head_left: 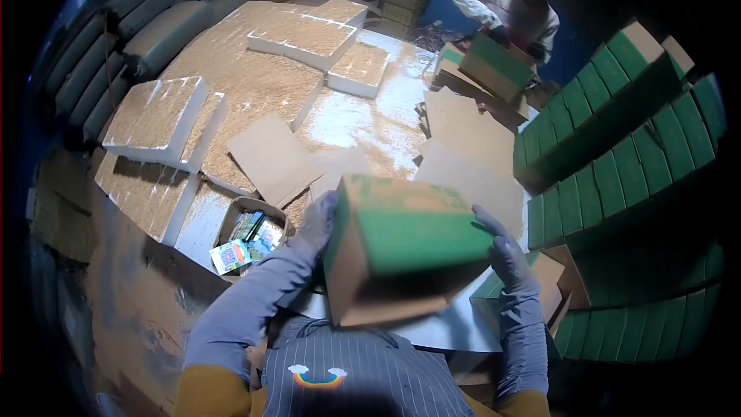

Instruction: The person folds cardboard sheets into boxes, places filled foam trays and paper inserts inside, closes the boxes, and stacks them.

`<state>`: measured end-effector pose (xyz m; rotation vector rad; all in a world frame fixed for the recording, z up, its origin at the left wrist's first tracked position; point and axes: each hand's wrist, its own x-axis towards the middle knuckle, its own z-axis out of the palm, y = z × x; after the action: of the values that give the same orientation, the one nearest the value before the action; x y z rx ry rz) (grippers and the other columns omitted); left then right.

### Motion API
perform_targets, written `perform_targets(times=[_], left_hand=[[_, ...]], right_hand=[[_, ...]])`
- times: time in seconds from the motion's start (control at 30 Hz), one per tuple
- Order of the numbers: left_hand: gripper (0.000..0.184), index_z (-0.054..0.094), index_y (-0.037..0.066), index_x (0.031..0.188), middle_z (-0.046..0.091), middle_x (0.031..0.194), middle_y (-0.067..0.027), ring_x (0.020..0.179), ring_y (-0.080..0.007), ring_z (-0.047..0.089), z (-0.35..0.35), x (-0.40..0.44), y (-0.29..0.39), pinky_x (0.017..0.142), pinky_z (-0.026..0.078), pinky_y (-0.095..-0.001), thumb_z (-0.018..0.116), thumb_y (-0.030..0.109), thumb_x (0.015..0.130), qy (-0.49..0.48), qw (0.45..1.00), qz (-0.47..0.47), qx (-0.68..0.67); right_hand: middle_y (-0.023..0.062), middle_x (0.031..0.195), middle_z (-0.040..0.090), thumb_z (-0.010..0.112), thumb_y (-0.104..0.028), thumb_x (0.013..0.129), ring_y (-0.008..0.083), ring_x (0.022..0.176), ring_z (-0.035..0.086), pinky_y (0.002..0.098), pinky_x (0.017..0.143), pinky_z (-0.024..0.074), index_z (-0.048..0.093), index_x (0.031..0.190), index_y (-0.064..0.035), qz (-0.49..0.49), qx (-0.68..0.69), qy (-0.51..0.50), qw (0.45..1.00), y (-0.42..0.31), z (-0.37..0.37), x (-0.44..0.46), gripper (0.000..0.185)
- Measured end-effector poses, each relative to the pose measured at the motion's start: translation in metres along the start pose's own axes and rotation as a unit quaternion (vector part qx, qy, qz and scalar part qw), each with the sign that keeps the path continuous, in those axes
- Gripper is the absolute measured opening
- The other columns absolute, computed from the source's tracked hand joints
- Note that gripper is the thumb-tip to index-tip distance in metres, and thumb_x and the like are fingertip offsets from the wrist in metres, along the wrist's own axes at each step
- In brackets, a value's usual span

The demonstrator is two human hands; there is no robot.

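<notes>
A green and brown cardboard box [421, 239] is held up in front of my apron, slightly blurred and tilted. My left hand [316, 220], in a grey-violet glove, presses against the box's left side. On the opposite side, my gloved right hand [508, 256] has its fingers along the box's right edge. Between them the box's lower side lies in dark shadow, so I cannot tell whether it is open. Near my left forearm stands a small brown carton [284, 220] filled with printed cards [231, 256].
White-sided blocks with grainy tan tops [305, 35] cover the table's left and back. Flat cardboard sheets [270, 156] lie mid-table. Rows of green boxes [610, 177] are stacked on the right. Across the table, a person [513, 8] handles another green and brown box [494, 68].
</notes>
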<state>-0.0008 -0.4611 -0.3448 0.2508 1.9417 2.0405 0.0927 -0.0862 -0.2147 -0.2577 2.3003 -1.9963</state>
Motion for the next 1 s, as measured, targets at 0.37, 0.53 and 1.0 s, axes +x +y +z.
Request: perform_targets(times=[0.37,0.53,1.0], left_hand=[[0.06,0.033,0.0,0.148,0.053,0.136,-0.0143,0.12,-0.0224,0.054,-0.213,-0.048,0.033,0.099,0.044,-0.0333,0.059,0.021,0.098,0.465,0.864,0.189,0.027],[0.082,0.031,0.003,0.148,0.055,0.122,-0.0122,0.101,-0.025,0.054,-0.406,-0.023,0.042,0.09,0.045,-0.0389,0.053,0.06,0.093,0.67,0.72,-0.007,-0.183],[0.08,0.035,-0.001,0.144,0.044,0.143,-0.0223,0.12,-0.0335,0.054,-0.409,0.035,0.051,0.103,0.045,-0.0415,0.072,0.04,0.087,0.495,0.783,0.056,-0.373]], right_hand=[[0.0122,0.106,0.066,0.038,-0.024,0.105,0.0201,0.097,0.063,0.033,0.087,0.0509,0.061,0.117,0.0054,0.109,-0.196,0.148,0.963,0.085,0.047,0.002,0.04],[0.0118,0.104,0.066,0.037,-0.023,0.106,0.0187,0.093,0.063,0.031,0.083,0.0512,0.062,0.115,0.0052,0.094,-0.168,0.144,0.971,0.098,0.049,0.007,0.039],[0.0069,0.1,0.067,0.048,-0.02,0.101,0.0148,0.091,0.061,0.0275,0.083,0.048,0.065,0.11,0.0018,0.169,-0.115,0.278,0.939,0.085,0.078,-0.016,0.029]])
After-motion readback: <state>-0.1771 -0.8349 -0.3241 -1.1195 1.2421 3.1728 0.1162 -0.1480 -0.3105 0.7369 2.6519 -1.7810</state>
